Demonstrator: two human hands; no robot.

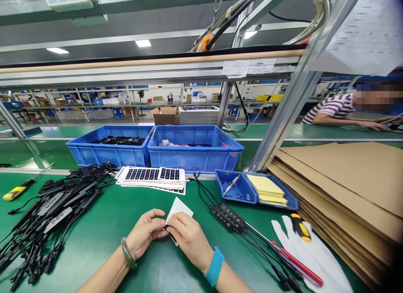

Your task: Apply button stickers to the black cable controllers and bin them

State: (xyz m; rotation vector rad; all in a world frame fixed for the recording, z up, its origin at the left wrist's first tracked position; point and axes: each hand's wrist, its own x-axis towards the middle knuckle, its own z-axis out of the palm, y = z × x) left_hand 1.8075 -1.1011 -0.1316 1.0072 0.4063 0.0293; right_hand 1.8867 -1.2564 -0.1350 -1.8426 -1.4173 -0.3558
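Note:
My right hand (190, 236) grips a small white label sheet (180, 206) above the green bench. Thumb and forefinger of my left hand (146, 233) are pinched together at the sheet's near edge, on a small black label (166, 228); the fingers partly cover it. Farther back lies a stack of white sheets bearing black labels (151, 179). To the right of my hands rest several black button controllers with cables (228, 217). A heap of similar black cabled controllers (63, 205) spreads over the left side.
Two blue crates (195, 158) stand behind the label sheets. Small blue trays (237, 192) hold a pen and yellow paper (267, 189). At right are a red screwdriver (297, 263), white glove (321, 259) and cardboard stack (346, 192). A yellow screwdriver (19, 191) lies left. A person in stripes (333, 108) sits beyond.

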